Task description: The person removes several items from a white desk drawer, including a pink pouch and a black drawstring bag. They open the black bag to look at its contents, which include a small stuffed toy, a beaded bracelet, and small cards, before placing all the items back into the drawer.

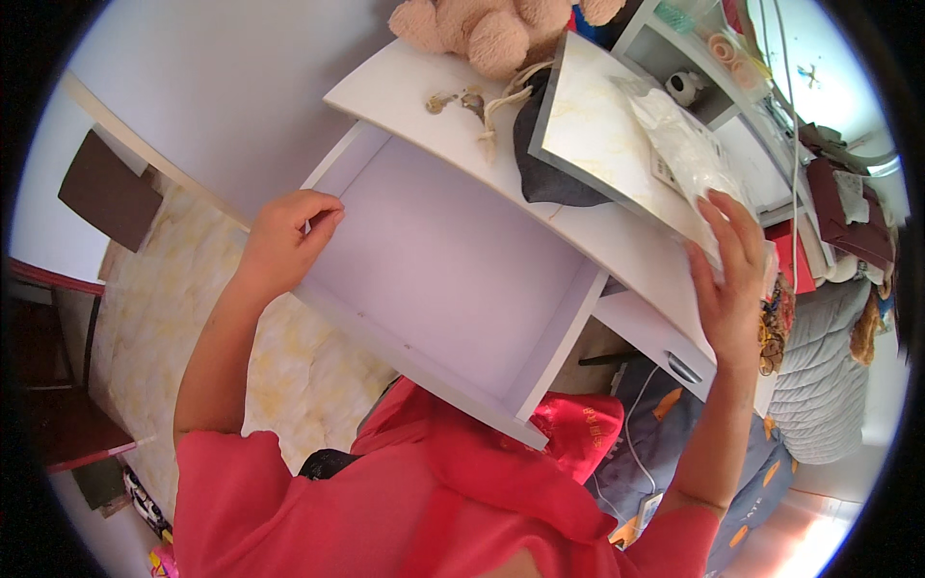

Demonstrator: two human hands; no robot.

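In front of me a white drawer [448,253] is pulled out of a white desk [636,264]; its bottom shows bare. My left hand [289,235] is over the drawer's left side, fingertips pinched together; whether something thin is between them I cannot tell. At the right, my right hand [730,267] has its fingers spread, touching or close to the edge of a clear plastic bag [679,144]. That bag lies on a tilted white board [600,123], which rests over a dark flat item [553,162] on the desktop.
A teddy bear [498,36] sits at the desk's back, near a pale cord [498,108] and small brownish items [441,101]. White shelves [723,65] stand at the upper right. Below right are a charging cable [632,426] and grey bedding [824,376].
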